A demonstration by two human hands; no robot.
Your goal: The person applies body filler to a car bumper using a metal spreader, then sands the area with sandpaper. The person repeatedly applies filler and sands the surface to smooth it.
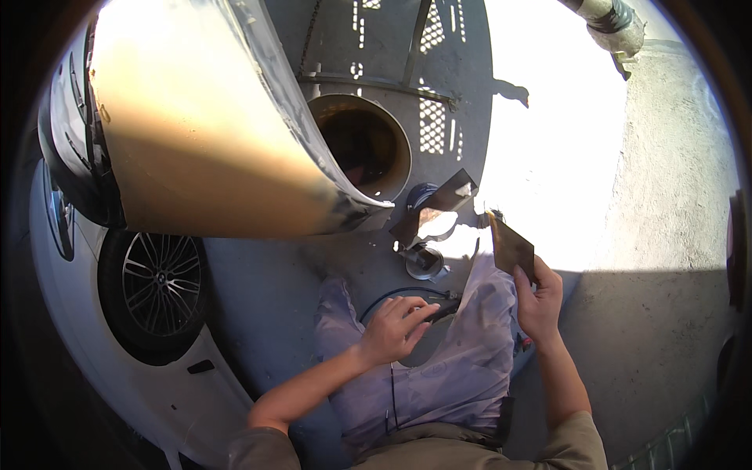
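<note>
Left hand (393,329), fingers curled closed around the dark handle of a corded tool (439,309), held above the lap; a thin black cable (392,296) loops away from the tool toward the knees and another run hangs down over the lap. Right hand (539,301), raised at the person's right, thumb and fingers pinched on the lower edge of a dark rectangular sheet (511,247), which stands tilted with its upper corner against the sunlit ground. Both forearms enter from the lower edge; the legs are covered by pale lilac trousers (462,368).

Just beyond the knees, on the concrete floor (258,290), lie a small round metal can (424,262) and a dark angular panel piece (439,205) propped over it, with a blue round object (419,196) beside them. Farther out stands a large open drum (366,145), its interior in shadow. To the left, a large curved white body panel (204,125) fills the upper field, its lower tip reaching near the drum. Below it, a white car (168,392) with a dark multi-spoke alloy wheel (160,283). At right, a rough grey wall (674,196); at the top, a wrapped pipe (615,19).
</note>
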